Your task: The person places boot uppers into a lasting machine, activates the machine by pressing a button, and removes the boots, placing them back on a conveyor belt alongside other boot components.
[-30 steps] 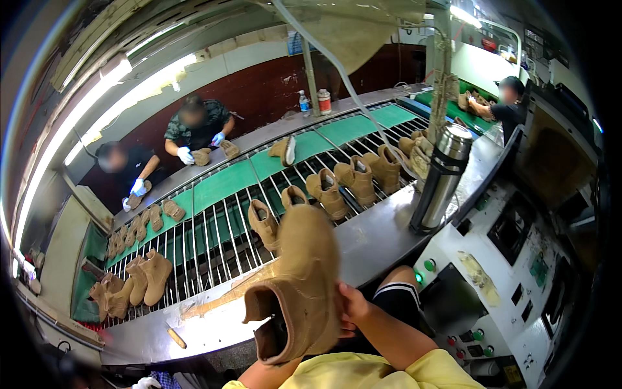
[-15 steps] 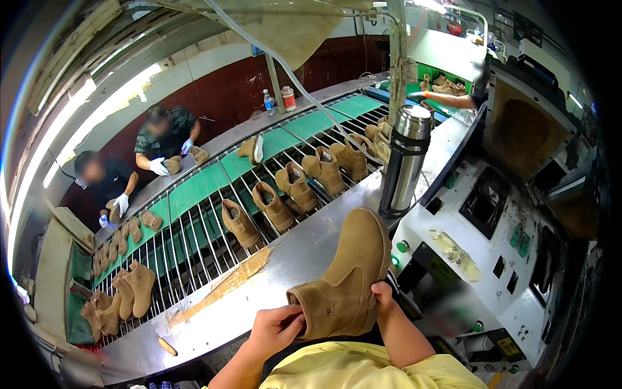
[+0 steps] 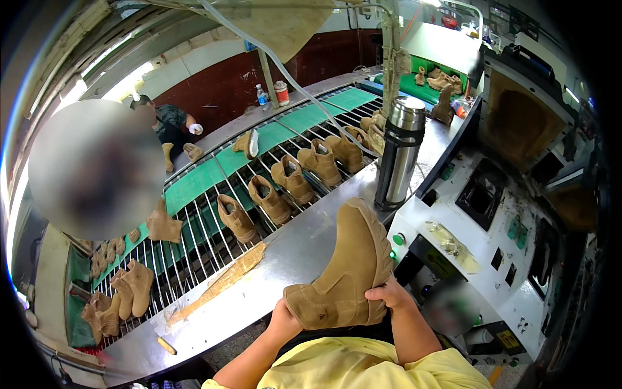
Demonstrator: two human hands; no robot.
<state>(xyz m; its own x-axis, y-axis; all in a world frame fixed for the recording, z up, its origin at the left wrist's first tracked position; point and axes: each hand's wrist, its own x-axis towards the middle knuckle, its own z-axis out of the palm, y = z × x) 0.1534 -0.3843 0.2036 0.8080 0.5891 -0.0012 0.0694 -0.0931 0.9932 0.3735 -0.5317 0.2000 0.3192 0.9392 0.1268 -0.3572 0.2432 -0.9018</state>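
Note:
A tan suede ankle boot (image 3: 340, 269) is held in front of my body, toe up and its chunky sole turned to the right. My left hand (image 3: 285, 321) grips it at the collar, fingers partly hidden behind the shaft. Around the sole near the heel my right hand (image 3: 389, 295) is closed, thumb on the boot's side. Beyond the held boot, a row of similar tan boots (image 3: 272, 200) stands on the metal bar rack (image 3: 188, 246).
A steel thermos (image 3: 396, 155) stands on the bench edge (image 3: 291, 259), right of the rack. A white machine (image 3: 466, 259) with green buttons is at the right. More boots (image 3: 136, 288) sit at the rack's left end. A co-worker (image 3: 172, 126) bends across the far side.
The held boot has tilted more upright, showing more of its sole. My left hand has shifted from the opening to around the collar. A boot now stands where a co-worker's arm reached, far right.

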